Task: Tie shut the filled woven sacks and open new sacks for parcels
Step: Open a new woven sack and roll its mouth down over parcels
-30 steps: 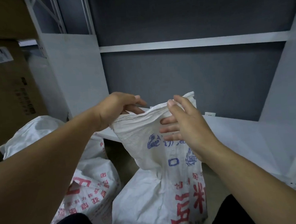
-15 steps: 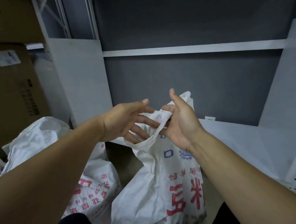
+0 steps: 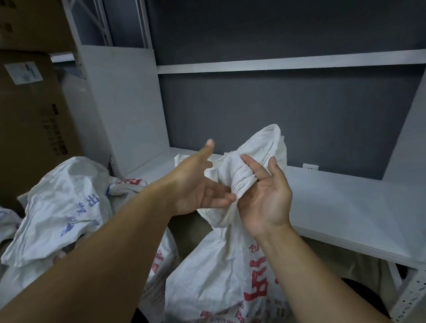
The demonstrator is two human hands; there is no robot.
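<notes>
progress: partway thru closing one sack, nothing finished that i can see. the woven sack (image 3: 221,273) w/ red print stands full and bulging, just below the front edge of the shelf board (image 3: 359,207), toward its left end. its neck (image 3: 240,179) is already bunched into tight pleats, and the loose top flares up above the bunch.

right hand (image 3: 264,200) has its palm toward the camera w/ the bunch lying in it. the thumb and one finger show, fairly straight, and the other fingers are hidden behind the cloth. so it reads as a loose hold round the neck, not a hard clamp (can't tell how far they wrap). left hand (image 3: 196,187) is spread flat w/ the thumb up. its fingertips (image 3: 230,197) touch the bunch from the left and it holds nothing.

done, i'd say: sack filled, mouth gathered. left: the tie itself. no cord, knot or twisted tail shows anywhere on the neck, so the gather looks kept only by the right hand.

a second sack (image 3: 60,208) w/ blue print slumps to the left, near the cardboard box (image 3: 17,118). its top is crumpled and slack, and i can't tell if it's tied. no flat or freshly opened sack is in view, so the new-sacks half looks not begun, as far as this shows.
</notes>
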